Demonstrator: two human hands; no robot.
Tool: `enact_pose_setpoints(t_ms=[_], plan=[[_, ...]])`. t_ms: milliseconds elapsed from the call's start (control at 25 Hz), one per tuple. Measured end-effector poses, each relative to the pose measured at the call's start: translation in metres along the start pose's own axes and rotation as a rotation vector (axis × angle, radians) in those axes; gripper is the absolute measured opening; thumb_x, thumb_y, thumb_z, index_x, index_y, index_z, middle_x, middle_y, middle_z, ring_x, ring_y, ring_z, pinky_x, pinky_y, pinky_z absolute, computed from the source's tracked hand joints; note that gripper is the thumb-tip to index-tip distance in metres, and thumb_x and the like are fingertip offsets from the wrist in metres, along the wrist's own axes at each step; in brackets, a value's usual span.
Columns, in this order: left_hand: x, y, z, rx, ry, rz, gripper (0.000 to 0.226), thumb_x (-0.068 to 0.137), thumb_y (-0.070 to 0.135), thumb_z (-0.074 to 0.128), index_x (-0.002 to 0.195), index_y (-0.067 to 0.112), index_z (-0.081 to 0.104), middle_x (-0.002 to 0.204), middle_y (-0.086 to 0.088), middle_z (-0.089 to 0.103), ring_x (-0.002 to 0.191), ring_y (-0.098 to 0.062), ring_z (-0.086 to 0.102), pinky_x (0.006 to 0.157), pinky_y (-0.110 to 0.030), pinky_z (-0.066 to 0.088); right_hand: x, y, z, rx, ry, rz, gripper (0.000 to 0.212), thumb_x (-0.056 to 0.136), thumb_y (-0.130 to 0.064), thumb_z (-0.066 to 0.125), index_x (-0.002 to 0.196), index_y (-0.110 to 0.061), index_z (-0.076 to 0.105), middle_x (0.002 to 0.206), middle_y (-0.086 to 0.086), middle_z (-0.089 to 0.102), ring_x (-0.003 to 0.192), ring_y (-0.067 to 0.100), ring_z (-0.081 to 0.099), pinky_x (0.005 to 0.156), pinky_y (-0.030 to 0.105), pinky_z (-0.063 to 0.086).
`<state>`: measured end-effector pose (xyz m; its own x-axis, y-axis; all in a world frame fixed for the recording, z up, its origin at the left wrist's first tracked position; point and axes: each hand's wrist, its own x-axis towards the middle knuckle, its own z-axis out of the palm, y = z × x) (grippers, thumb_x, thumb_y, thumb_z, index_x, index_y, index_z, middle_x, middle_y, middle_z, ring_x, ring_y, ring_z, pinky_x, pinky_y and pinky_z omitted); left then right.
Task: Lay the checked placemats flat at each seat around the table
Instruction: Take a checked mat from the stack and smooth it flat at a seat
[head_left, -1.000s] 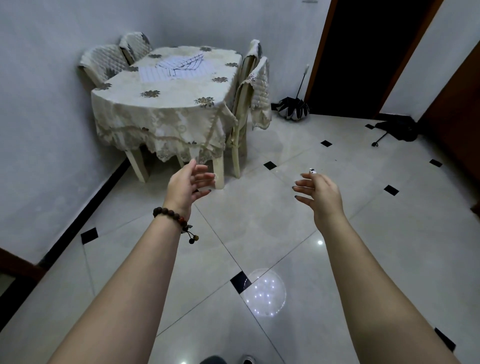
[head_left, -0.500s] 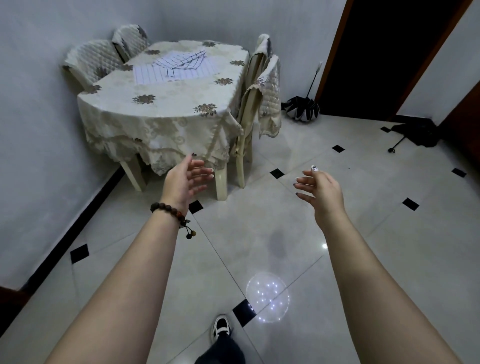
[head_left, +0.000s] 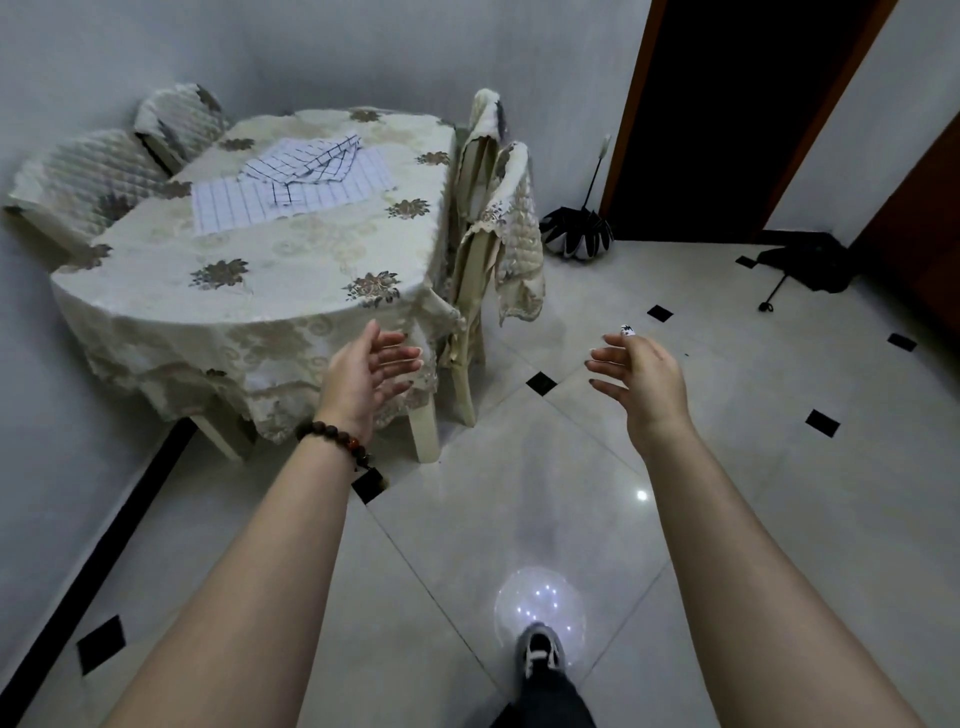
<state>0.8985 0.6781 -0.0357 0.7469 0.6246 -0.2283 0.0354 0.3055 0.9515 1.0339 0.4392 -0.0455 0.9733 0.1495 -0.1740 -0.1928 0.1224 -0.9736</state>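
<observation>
A pile of white checked placemats (head_left: 291, 189) lies on the far middle of the table (head_left: 249, 280), which wears a cream flowered cloth. One mat is spread flat and others sit crumpled on top of it. My left hand (head_left: 363, 376), with a bead bracelet at the wrist, is held out in front of the table's near edge, fingers apart and empty. My right hand (head_left: 641, 376) hovers over the floor to the right of the table, also empty with fingers spread. Both hands are well short of the mats.
Two quilted chairs (head_left: 88, 176) stand at the table's far left, and two draped chairs (head_left: 498, 223) at its right side. A folded black umbrella (head_left: 576, 236) and another dark one (head_left: 805, 267) lie near the dark doorway. My shoe (head_left: 540, 652) is on the tiled floor.
I have walked closer to the table, which now looms larger and nearer my left hand. Both hands stay open and empty. My foot has stepped forward into view.
</observation>
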Motion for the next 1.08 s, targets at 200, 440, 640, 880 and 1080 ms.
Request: enact_pose_setpoints(t_ms=[200,440,640,880,1080], plan=[[0.084,0.001,0.026,0.007,0.021,-0.007,0.046,0.098,0.041,0.039,0.111,0.002,0.06,0.092,-0.011,0.07,0.085,-0.024,0.067,0.081,-0.038,0.052,0.091,-0.002,0.026,-0.007,-0.015,0.007,0.02,0.093,-0.026,0.048,0.088,-0.013,0.062,0.079,0.005,0.065,0.078,0.022,0.066,0.07,0.034,0.051],[0.187,0.03,0.079,-0.024,0.071,0.036,0.039,0.099,0.037,0.038,0.1,0.007,0.062,0.091,-0.011,0.069,0.083,-0.022,0.067,0.075,-0.034,0.051,0.218,-0.032,0.061,-0.031,-0.089,0.008,0.02,0.092,-0.027,0.049,0.088,-0.012,0.063,0.082,0.007,0.066,0.08,0.023,0.065,0.073,0.036,0.052],[0.247,0.046,0.1,-0.015,0.128,0.071,0.037,0.098,0.036,0.037,0.095,0.01,0.063,0.092,-0.011,0.069,0.085,-0.023,0.066,0.076,-0.035,0.05,0.292,-0.051,0.097,-0.05,-0.155,0.009,0.019,0.093,-0.023,0.048,0.086,-0.013,0.062,0.082,0.008,0.064,0.076,0.021,0.064,0.07,0.034,0.051],[0.311,0.053,0.083,-0.048,0.247,0.063,0.037,0.098,0.036,0.039,0.096,0.008,0.063,0.093,-0.013,0.069,0.085,-0.024,0.067,0.077,-0.035,0.05,0.362,-0.045,0.159,-0.055,-0.24,0.067,0.017,0.092,-0.017,0.047,0.085,-0.012,0.062,0.078,0.007,0.063,0.071,0.022,0.062,0.066,0.032,0.048],[0.375,0.061,0.056,-0.051,0.308,0.075,0.038,0.098,0.037,0.036,0.097,0.01,0.063,0.095,-0.012,0.069,0.089,-0.024,0.067,0.08,-0.037,0.05,0.419,-0.038,0.226,-0.072,-0.326,0.073,0.016,0.09,-0.015,0.047,0.087,-0.011,0.063,0.081,0.009,0.064,0.073,0.022,0.062,0.066,0.032,0.048]])
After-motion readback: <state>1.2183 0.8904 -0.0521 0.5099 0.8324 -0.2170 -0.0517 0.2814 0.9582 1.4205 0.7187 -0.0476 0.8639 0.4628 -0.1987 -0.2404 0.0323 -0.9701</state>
